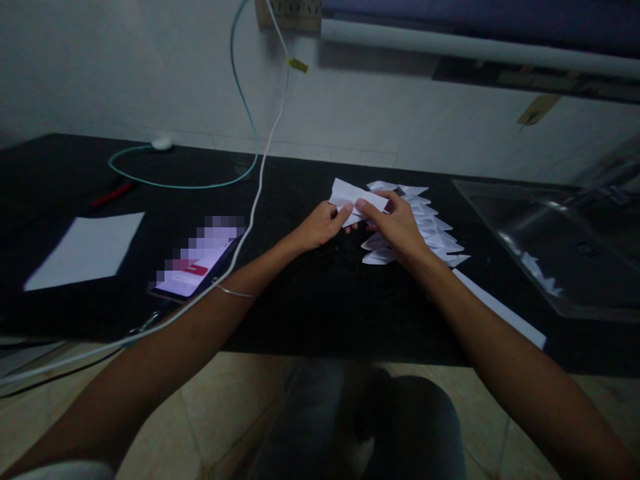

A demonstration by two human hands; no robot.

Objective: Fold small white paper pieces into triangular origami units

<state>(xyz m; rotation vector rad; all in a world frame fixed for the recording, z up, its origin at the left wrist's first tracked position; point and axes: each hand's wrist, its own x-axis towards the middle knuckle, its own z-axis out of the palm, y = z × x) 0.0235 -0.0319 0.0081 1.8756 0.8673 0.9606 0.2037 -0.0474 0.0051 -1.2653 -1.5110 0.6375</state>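
Between my two hands is a folded piece of white paper, held up over the dark counter. My left hand pinches its left lower edge with thumb and fingers. On the other side, my right hand grips the paper's right end, its thumb lying across the front face. Just beyond and beside my right hand lie rows of folded white paper pieces with pointed ends, partly hidden by that hand. A white paper strip or stack rests under my right forearm.
A flat white sheet and a lit phone lie on the left of the counter. Near them is a red-handled object. A white cable crosses my left forearm. On the right, a sink is set into the counter.
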